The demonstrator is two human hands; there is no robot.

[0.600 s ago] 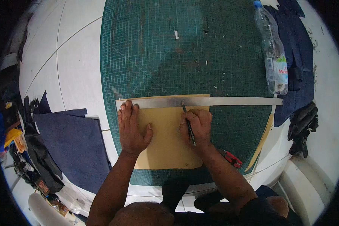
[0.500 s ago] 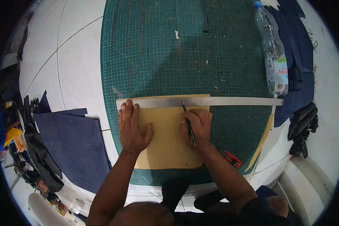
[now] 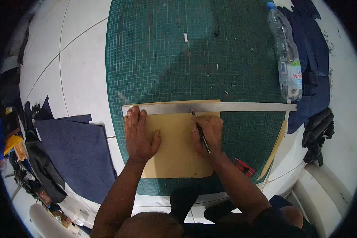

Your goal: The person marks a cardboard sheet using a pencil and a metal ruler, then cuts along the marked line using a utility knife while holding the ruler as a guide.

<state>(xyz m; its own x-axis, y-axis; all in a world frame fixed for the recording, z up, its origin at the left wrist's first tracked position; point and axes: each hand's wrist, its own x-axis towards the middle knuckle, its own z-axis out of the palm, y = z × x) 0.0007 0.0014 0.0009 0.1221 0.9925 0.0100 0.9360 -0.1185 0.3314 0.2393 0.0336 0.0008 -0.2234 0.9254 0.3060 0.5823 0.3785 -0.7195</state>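
Note:
A long metal ruler point(image 3: 250, 106) lies across the upper part of a tan sheet of card point(image 3: 174, 150), reaching past its right side. My left hand point(image 3: 141, 139) is spread flat on the sheet, its fingertips pressing the ruler's left end and its thumb apart. In my right hand point(image 3: 208, 135) a slim black pencil point(image 3: 202, 137) is gripped, tilted, with its tip at the ruler's lower edge. Both rest on a green gridded cutting mat point(image 3: 166, 51).
Right of my forearm lies a red cutter point(image 3: 245, 167), near a narrow tan strip point(image 3: 274, 152). A plastic bottle point(image 3: 287, 59) lies along the mat's right side, beside dark blue fabric point(image 3: 315, 71). More blue fabric point(image 3: 75, 154) is on the tiled floor point(image 3: 83, 75) at left.
The pencil tip has shifted slightly down, and the pencil leans a little differently in my right hand. My left hand and the ruler stay in place.

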